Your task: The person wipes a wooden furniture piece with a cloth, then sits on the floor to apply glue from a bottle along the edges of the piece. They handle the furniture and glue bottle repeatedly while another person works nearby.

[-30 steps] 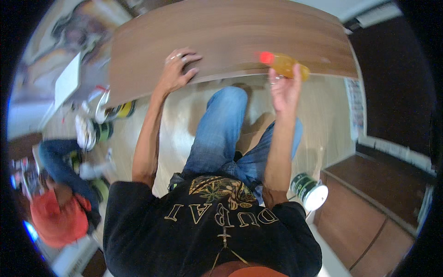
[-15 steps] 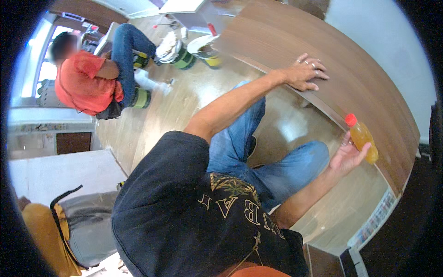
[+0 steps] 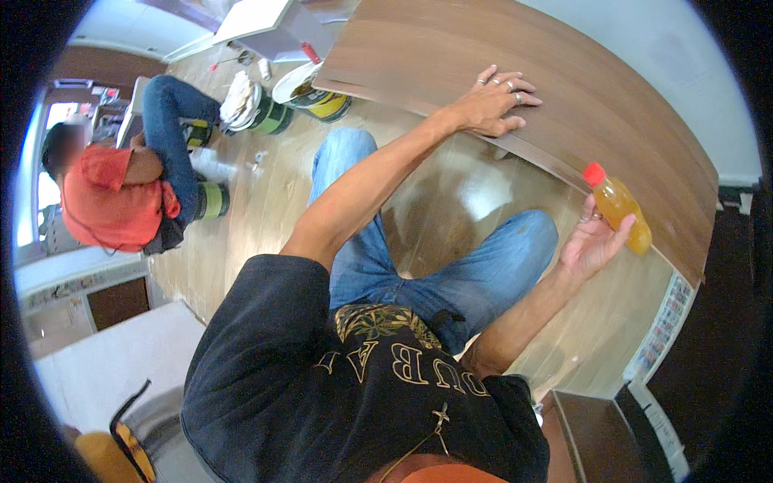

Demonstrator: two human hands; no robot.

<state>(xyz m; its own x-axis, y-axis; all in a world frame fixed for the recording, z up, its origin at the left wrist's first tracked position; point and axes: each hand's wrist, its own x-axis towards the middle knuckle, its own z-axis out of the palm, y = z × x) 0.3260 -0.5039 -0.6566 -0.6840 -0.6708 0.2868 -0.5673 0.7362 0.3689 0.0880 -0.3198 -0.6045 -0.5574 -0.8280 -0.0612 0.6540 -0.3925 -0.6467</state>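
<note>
Currently steadying: my left hand [image 3: 493,103] lies open, palm flat, fingers spread on the long brown wood-grain panel [image 3: 564,88], smooth and matte, its near edge straight. My right hand [image 3: 592,241] cradles a small plastic bottle [image 3: 618,208] of orange liquid with a red cap, at four o'clock from the left hand, close against the panel's edge. Next move, I judge, needs the bottle parked somewhere stable. Glossy plank floor [image 3: 451,193] below.
</note>
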